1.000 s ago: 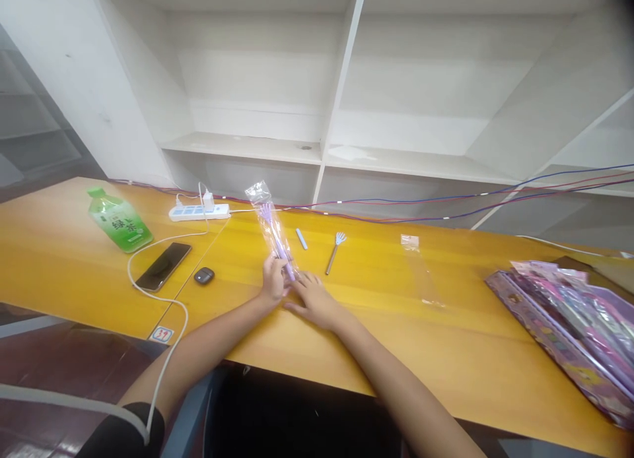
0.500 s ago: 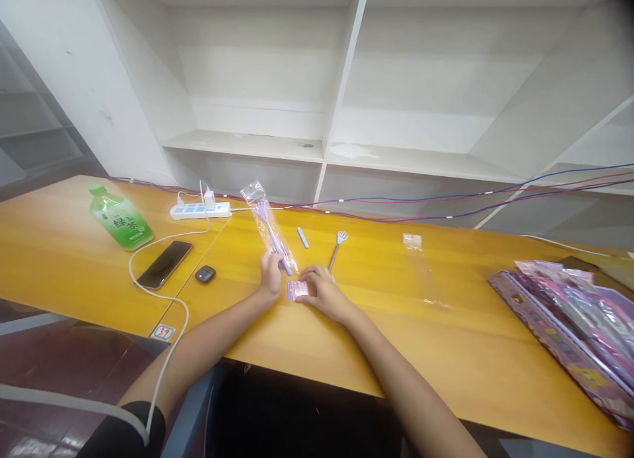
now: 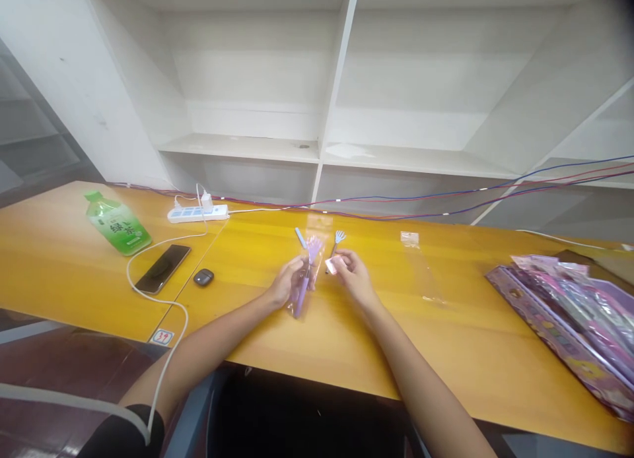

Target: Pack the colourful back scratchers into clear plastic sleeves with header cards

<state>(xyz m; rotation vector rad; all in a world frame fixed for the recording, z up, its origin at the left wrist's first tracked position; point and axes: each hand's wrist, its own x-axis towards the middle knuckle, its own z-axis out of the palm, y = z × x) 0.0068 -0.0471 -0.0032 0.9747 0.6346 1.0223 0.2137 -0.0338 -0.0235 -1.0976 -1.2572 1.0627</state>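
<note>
My left hand is closed around a purple back scratcher in a clear plastic sleeve, its claw end pointing away from me. In my right hand a small pink-and-white card is pinched between thumb and fingers, just right of the sleeve. Behind the right fingers lies a blue-clawed back scratcher with a dark shaft, partly hidden by the card and hand. A short light-blue stick rests on the table beyond my left hand.
An unfilled clear sleeve lies to the right. A purple printed box with several packaged items stands at far right. Leftward are a green bottle, a phone, a black earbud case, a power strip and a white cable.
My left hand has shifted right with the sleeved purple back scratcher, which now stands more upright in view. My right hand has raised the card off the table and moved it right.
</note>
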